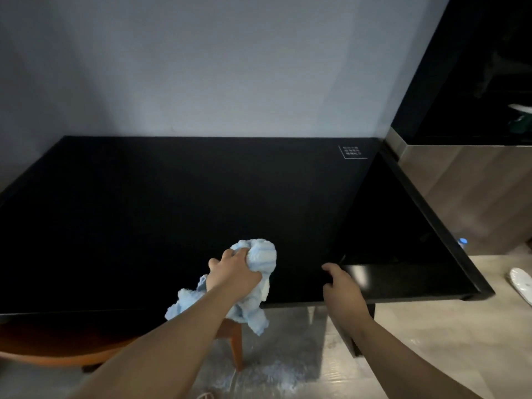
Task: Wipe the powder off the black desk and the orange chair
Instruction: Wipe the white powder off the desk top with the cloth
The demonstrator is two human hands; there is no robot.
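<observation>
One black counter (201, 197) fills the room's middle, its top looking clean; one orange chair (86, 349) sits tucked under its near left edge. White powder (273, 372) lies scattered on the floor beside the chair leg. The left hand (234, 273) grips one bunched blue cloth (260, 256) at the near edge; the right hand (342, 286) rests on the counter's edge, fingers loosely bent, holding nothing. The cloth's hanging tail could shed more powder onto chair and floor.
</observation>
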